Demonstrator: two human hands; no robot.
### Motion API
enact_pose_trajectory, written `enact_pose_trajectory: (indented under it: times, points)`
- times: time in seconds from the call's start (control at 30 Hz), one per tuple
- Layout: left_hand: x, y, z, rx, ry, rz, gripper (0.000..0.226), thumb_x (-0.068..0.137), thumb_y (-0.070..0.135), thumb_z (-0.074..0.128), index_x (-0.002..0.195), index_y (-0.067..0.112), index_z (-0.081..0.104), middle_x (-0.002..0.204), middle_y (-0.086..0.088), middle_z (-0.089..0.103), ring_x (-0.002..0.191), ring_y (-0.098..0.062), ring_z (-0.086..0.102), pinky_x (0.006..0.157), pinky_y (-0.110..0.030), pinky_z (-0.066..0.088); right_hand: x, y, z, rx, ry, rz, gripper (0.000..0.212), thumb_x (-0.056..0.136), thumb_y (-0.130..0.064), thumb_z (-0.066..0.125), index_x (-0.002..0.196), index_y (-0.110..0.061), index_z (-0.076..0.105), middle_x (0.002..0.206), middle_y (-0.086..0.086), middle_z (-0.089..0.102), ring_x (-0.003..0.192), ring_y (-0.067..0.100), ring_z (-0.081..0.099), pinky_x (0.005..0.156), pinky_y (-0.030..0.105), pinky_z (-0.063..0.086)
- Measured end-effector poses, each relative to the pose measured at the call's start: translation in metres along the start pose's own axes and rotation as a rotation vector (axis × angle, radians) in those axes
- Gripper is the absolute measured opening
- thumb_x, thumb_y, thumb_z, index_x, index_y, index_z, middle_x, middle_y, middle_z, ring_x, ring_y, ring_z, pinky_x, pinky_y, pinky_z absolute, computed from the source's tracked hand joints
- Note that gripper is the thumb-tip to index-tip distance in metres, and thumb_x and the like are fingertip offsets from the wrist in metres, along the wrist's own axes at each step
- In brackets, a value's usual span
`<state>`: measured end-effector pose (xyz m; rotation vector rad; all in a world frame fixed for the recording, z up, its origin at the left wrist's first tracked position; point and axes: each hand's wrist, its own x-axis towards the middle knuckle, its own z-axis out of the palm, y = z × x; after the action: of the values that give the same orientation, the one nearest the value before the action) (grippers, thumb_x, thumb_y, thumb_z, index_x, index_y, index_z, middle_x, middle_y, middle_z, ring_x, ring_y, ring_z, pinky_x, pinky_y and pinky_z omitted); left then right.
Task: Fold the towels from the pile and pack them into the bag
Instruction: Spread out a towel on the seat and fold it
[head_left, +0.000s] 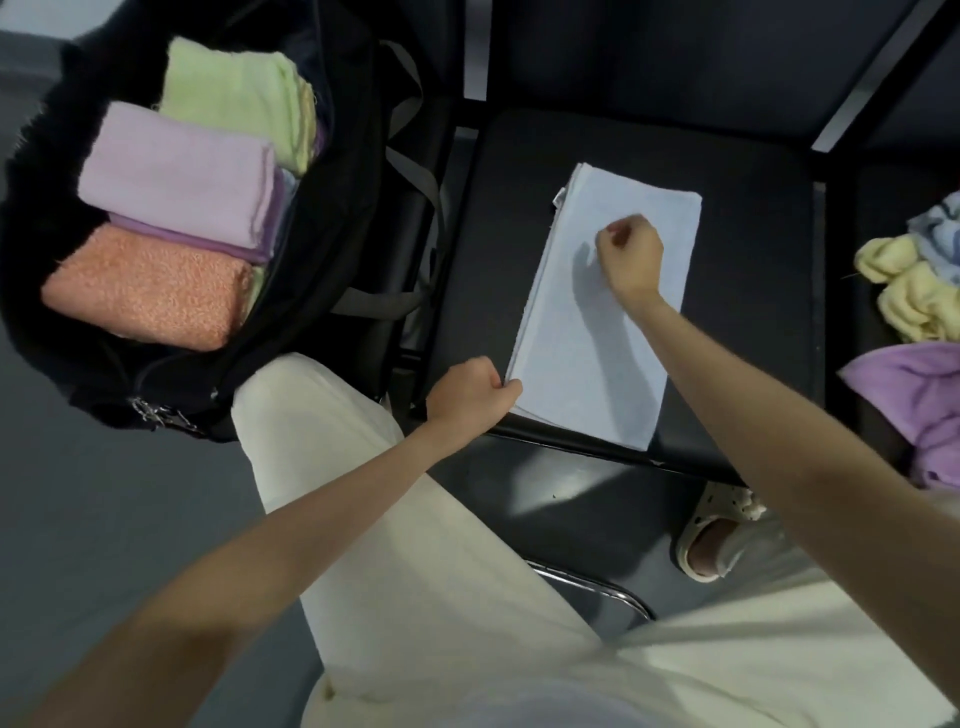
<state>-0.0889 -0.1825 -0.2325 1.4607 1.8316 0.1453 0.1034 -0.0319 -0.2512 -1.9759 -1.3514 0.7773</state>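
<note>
The left hand (475, 395) pinched the near corner of the pale blue folded terry towel (597, 317) on the black padded chair seat (753, 291), while the right hand (631, 254), fingers curled and seemingly empty, hovered above it; the next fold would need aligned edges before going into the black fabric bag (343, 218).

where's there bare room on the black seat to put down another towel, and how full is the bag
Bare seat shows right of the light blue towel, up to the seat's right edge, and a narrower strip beyond the towel's far end. The bag is crowded: green, lilac and orange folded towels cover its opening.
</note>
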Motion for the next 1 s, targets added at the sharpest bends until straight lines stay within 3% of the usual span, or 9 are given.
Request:
enact_pose_trajectory:
  times: [0.1,0.2,0.37,0.47,0.6,0.7,0.83,0.93,1.0]
  points:
    - [0.002,0.005,0.003,0.002,0.128,0.004,0.032,0.085,0.042,0.062,0.090,0.011,0.064,0.081,0.000,0.067,0.076,-0.018,0.062,0.067,-0.034,0.053,-0.060,0.037,-0.031,-0.060,0.084,-0.010,0.023,0.088,-0.014,0.056,0.109,-0.003,0.054,0.102,0.008,0.056,0.083,0.016,0.052,0.072,0.023,0.040]
    - [0.006,0.009,0.009,0.024,0.140,-0.017,0.033,0.084,0.045,0.067,0.092,0.012,0.064,0.088,0.002,0.066,0.081,-0.017,0.061,0.065,-0.029,0.048,-0.111,0.068,-0.052,-0.123,0.157,0.066,0.029,0.086,-0.018,0.063,0.107,-0.005,0.050,0.111,0.010,0.049,0.086,0.022,0.053,0.079,0.035,0.047]
    - [-0.001,0.011,0.025,0.055,0.148,-0.056,0.029,0.087,0.037,0.067,0.092,0.009,0.061,0.096,-0.004,0.064,0.085,-0.022,0.059,0.062,-0.029,0.041,-0.171,0.095,-0.063,-0.190,0.066,0.189,0.047,0.081,-0.034,0.073,0.108,-0.003,0.052,0.113,0.012,0.049,0.096,0.026,0.053,0.088,0.037,0.046]
    - [-0.009,0.009,0.036,0.083,0.128,-0.096,0.034,0.087,0.040,0.064,0.086,0.006,0.061,0.100,-0.014,0.065,0.082,-0.027,0.060,0.056,-0.029,0.035,-0.190,0.101,-0.064,-0.226,0.025,0.181,0.038,0.084,-0.037,0.070,0.100,-0.005,0.058,0.112,0.012,0.049,0.100,0.025,0.052,0.092,0.034,0.045]
    - [-0.024,0.009,0.040,0.062,0.059,-0.099,0.025,0.087,0.035,0.064,0.082,0.011,0.057,0.103,-0.011,0.060,0.093,-0.027,0.057,0.068,-0.031,0.040,-0.202,0.102,-0.070,-0.196,-0.051,0.202,0.021,0.086,-0.027,0.067,0.078,-0.010,0.057,0.094,0.010,0.055,0.100,0.019,0.048,0.080,0.025,0.038]
    - [-0.043,0.011,0.034,-0.056,-0.033,-0.109,0.027,0.087,0.027,0.064,0.071,0.016,0.045,0.082,-0.003,0.056,0.079,-0.024,0.057,0.070,-0.034,0.045,-0.209,0.101,-0.081,-0.020,-0.097,0.314,0.020,0.083,-0.015,0.065,0.070,-0.007,0.053,0.068,0.007,0.054,0.075,0.020,0.056,0.069,0.032,0.045]
    - [-0.072,0.017,0.020,-0.399,-0.222,-0.213,0.011,0.091,0.016,0.059,0.085,0.007,0.057,0.074,-0.005,0.068,0.057,-0.014,0.066,0.060,-0.027,0.054,-0.225,0.091,-0.105,0.359,-0.151,0.517,0.018,0.086,-0.009,0.064,0.078,-0.008,0.048,0.079,0.008,0.058,0.055,0.018,0.063,0.052,0.024,0.055]
    - [-0.080,0.022,0.009,-0.642,-0.204,-0.235,0.021,0.091,0.010,0.057,0.111,0.011,0.051,0.074,-0.012,0.071,0.052,-0.014,0.063,0.052,-0.023,0.054,-0.224,0.081,-0.120,0.460,-0.140,0.511,0.016,0.087,-0.009,0.064,0.096,-0.011,0.051,0.086,0.005,0.059,0.049,0.014,0.058,0.044,0.020,0.049]
    - [-0.075,0.030,-0.002,-0.790,-0.174,-0.245,0.018,0.091,0.011,0.057,0.109,0.015,0.055,0.071,-0.010,0.071,0.053,-0.013,0.061,0.052,-0.022,0.054,-0.216,0.071,-0.129,0.545,-0.182,0.487,0.012,0.088,-0.010,0.064,0.099,-0.010,0.060,0.081,0.005,0.060,0.047,0.011,0.056,0.045,0.019,0.047]
